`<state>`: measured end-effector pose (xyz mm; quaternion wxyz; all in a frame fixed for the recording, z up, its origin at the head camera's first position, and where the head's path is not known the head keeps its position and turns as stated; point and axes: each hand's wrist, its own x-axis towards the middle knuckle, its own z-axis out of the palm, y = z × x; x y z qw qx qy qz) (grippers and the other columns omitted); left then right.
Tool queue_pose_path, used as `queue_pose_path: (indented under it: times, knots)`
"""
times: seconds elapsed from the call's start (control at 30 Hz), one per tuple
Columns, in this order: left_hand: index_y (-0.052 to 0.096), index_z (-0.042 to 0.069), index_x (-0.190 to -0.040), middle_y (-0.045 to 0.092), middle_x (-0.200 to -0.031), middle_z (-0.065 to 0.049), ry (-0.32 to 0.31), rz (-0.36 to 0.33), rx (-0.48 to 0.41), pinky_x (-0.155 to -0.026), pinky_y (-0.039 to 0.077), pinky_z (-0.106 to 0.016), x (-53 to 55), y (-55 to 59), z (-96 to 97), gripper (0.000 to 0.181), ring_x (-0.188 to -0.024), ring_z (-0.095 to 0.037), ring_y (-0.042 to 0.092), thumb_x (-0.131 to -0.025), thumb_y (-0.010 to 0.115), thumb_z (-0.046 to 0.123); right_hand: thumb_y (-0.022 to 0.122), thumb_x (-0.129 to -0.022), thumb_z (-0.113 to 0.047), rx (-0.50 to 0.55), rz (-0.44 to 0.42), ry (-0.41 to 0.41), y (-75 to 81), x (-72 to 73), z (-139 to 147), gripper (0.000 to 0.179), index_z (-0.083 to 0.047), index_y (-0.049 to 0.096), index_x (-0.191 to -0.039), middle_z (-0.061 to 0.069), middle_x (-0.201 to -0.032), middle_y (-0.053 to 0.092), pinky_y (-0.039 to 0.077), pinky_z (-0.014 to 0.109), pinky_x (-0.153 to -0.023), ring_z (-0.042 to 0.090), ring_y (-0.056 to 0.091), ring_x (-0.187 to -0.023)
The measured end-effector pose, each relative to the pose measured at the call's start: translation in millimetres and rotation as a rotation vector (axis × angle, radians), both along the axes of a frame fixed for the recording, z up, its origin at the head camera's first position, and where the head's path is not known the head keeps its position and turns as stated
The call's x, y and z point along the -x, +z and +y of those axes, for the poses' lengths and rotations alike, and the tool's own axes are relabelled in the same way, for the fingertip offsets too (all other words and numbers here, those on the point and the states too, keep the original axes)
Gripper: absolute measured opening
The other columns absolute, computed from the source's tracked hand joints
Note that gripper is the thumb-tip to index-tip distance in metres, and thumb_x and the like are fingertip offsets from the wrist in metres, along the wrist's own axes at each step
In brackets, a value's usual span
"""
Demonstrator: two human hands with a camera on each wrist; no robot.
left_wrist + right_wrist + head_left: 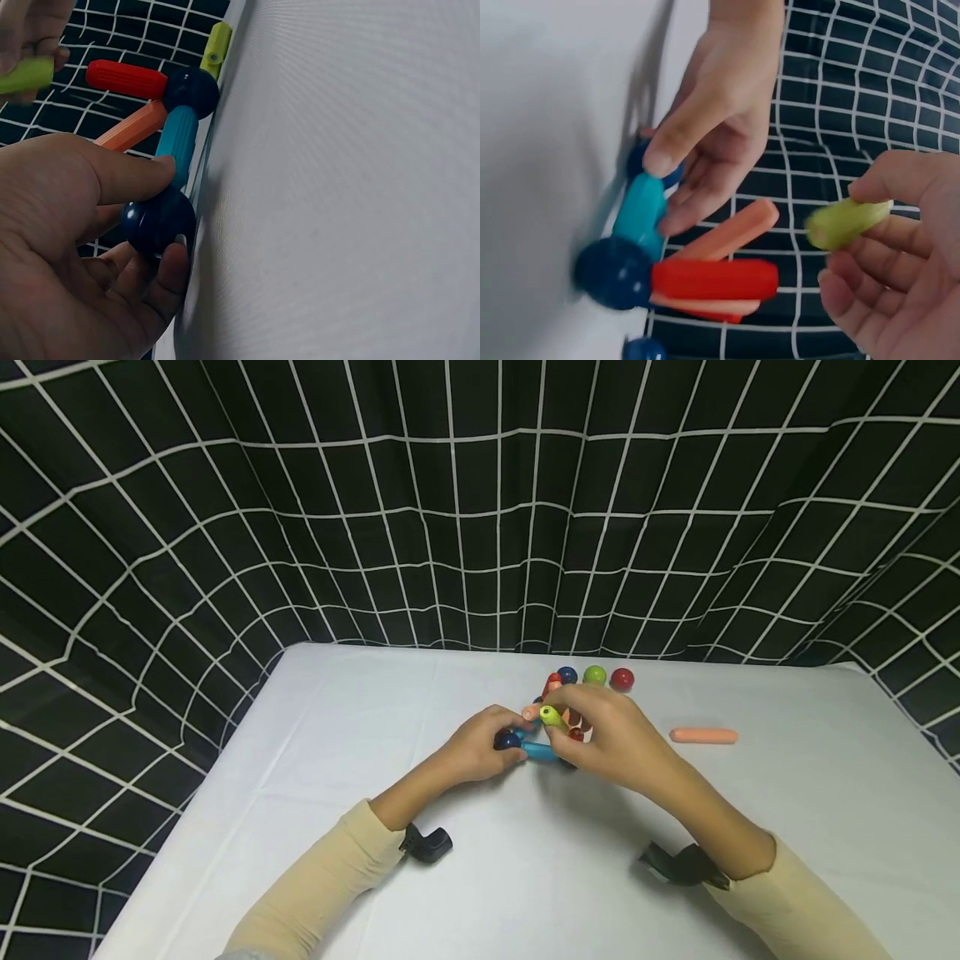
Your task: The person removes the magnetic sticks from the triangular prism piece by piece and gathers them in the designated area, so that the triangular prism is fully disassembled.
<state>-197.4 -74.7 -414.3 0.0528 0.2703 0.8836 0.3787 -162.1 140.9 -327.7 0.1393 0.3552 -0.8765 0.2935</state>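
My left hand [480, 745] grips a navy ball [154, 221] between thumb and fingers at one corner of a ball-and-rod build resting on the table. A light blue rod [177, 142] joins that ball to another navy ball [613, 274]. From this second ball rises a red rod [716, 279], and a peach rod [727, 229] slants up beside it. Above the build, my right hand [615, 735] pinches a yellow-green rod [844, 223], held apart from the other rods in the right wrist view. In the head view, my right hand hides part of the build.
Behind the build stand a blue ball [567, 675], a green ball [595, 675] and a red ball [622, 679]. To the right lies a loose peach rod [703, 736] on the white table [300, 793]. A black gridded curtain [480, 510] hangs around the table.
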Motion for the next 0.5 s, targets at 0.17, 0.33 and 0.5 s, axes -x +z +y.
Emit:
queue_pose_path:
  times: [0.17,0.33,0.5]
  knots:
    - [0.069,0.009,-0.122,0.061,-0.126,-0.008,0.010,-0.010,-0.008,-0.102,0.043,-0.037,-0.3,-1.7,0.6,0.035,-0.118,-0.021,0.056,-0.088,0.077,0.012,0.081,-0.083,-0.008,-0.059,0.012,-0.052,-2.4,-4.8,14,0.030,-0.008,0.073,-0.112,-0.004,-0.089,0.064,0.054,0.033,-0.067,0.013,0.056,-0.081]
    - [0.069,0.008,-0.121,0.061,-0.125,-0.008,0.013,-0.010,-0.025,-0.101,0.044,-0.037,-0.3,-2.6,0.3,0.035,-0.117,-0.021,0.057,-0.088,0.078,0.012,0.081,-0.083,-0.005,-0.112,-0.075,-0.100,-4.1,-10.6,27,0.027,-0.008,0.071,-0.108,-0.002,-0.091,0.066,0.055,0.035,-0.069,0.014,0.059,-0.081]
    - [0.069,0.008,-0.122,0.061,-0.126,-0.008,0.011,-0.013,-0.026,-0.101,0.044,-0.036,-0.2,-1.7,-0.6,0.035,-0.116,-0.020,0.057,-0.088,0.077,0.012,0.083,-0.080,-0.001,-0.204,-0.074,-0.107,-9.9,-15.3,43,0.021,-0.008,0.074,-0.098,-0.003,-0.087,0.067,0.054,0.034,-0.069,0.013,0.057,-0.077]
